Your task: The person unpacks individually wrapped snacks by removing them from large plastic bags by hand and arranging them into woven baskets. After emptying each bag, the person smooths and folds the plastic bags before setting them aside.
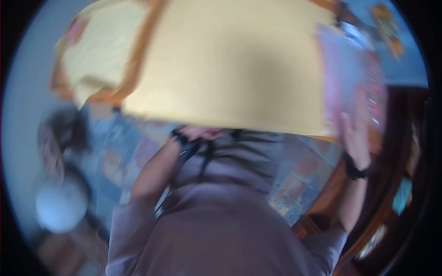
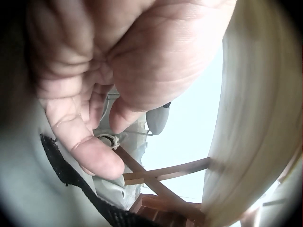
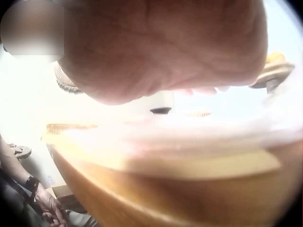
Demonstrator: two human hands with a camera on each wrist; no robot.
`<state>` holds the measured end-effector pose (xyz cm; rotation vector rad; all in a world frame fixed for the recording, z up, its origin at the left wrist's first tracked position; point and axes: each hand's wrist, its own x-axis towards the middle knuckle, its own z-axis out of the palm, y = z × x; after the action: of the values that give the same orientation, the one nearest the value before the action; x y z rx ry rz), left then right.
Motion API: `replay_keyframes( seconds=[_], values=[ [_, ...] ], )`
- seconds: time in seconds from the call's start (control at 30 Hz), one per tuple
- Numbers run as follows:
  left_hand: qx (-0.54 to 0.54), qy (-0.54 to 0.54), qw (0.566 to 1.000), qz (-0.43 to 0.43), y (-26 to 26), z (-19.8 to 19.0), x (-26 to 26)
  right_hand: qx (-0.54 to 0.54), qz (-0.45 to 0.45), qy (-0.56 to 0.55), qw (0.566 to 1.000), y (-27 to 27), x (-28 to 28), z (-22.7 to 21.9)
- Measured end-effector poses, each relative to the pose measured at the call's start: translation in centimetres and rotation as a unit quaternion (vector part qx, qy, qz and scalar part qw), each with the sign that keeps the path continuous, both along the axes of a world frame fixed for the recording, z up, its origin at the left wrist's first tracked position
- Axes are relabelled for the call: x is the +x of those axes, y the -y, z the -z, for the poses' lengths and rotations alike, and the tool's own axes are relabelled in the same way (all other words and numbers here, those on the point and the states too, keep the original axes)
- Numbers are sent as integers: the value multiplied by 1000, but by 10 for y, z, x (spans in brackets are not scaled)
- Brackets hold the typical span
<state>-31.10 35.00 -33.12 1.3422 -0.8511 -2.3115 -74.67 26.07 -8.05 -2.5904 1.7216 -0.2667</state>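
left hand (image 1: 199, 134) curling loosely at desk (image 1: 230, 64) near edge, grasping nothing | right hand (image 1: 355, 133) lying flat, released, on pink sheet (image 1: 354, 83) at right edge | yellow papers (image 1: 99, 50) lying far-left

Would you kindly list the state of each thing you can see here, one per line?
left hand: fingers curled, held against the person's grey top, grip unclear
right hand: fingers straight, pressed flat on the pink sheet
pink sheet: lying flat at the table's right edge
yellow cloth: spread flat over the table
wooden table: covered, rim bare
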Motion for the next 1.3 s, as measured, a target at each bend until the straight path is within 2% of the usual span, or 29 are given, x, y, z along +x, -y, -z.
replay_keyframes(
  seconds=[0.03,0.07,0.1,0.13,0.2,0.27,0.33,0.37,0.4,0.5,0.53,0.57,0.63,0.67,0.7,0.77,0.8,0.87,0.93,1.0,1.07,1.1,1.13,1.17,1.23,1.27,1.3],
  values=[
    [4,-24,1000,-12,-2,2,1,7,26,12,1000,-9,6,-18],
    [87,-40,994,-61,7,-5,8,13,48,29,998,-15,10,-32],
    [54,-93,992,-65,2,27,17,4,59,11,998,-19,14,-46],
    [94,-201,974,-56,5,52,32,0,66,-3,998,-24,9,-57],
    [76,-85,989,-93,0,30,20,-18,133,-24,991,-28,-22,-63],
    [93,-97,986,-96,3,32,22,-39,184,-27,982,-33,-53,-58],
    [100,-96,984,-113,7,46,21,-30,282,66,957,-36,-83,-57],
    [91,-66,988,-102,10,43,18,-38,311,73,947,-38,-94,-54],
    [83,-36,992,-92,12,35,14,-45,316,76,945,-38,-100,-51],
    [55,-45,994,-77,18,11,6,-40,352,107,929,-34,-113,-42],
    [49,-43,995,-73,18,21,11,-26,375,126,918,-30,-117,-38],
    [44,-94,993,-60,18,39,20,-10,398,144,906,-27,-121,-32],
    [52,-160,984,-55,20,45,25,-10,424,188,886,-14,-142,-13],
    [50,-157,985,-49,18,53,28,-6,445,228,866,-14,-150,-6],
    [68,-146,985,-63,14,66,33,-8,447,230,864,-16,-153,-3],
    [85,-132,984,-81,13,78,39,-80,492,238,833,-16,-157,2],
    [93,-152,980,-84,13,75,38,-75,486,243,836,-19,-169,4],
    [102,-183,972,-106,15,62,35,-42,506,324,798,-23,-188,19],
    [104,-210,963,-132,18,45,31,-50,532,327,780,-32,-146,-15],
    [104,-242,954,-143,21,28,26,0,529,367,765,-38,-153,-15],
    [109,-285,943,-131,26,16,21,-31,501,416,758,-38,-174,3],
    [119,-310,936,-116,28,13,20,-42,459,477,748,-38,-191,22],
    [133,-336,927,-96,30,12,19,-50,470,472,744,-36,-203,28],
    [141,-339,927,-80,28,28,21,-55,478,451,752,-34,-214,34],
    [32,-152,987,-41,17,75,33,-63,494,406,766,-28,-233,42],
    [36,-156,987,-24,17,67,26,-66,501,385,772,-25,-241,45],
    [75,-119,988,-68,15,57,25,-68,507,366,777,-22,-248,47]
  ],
)
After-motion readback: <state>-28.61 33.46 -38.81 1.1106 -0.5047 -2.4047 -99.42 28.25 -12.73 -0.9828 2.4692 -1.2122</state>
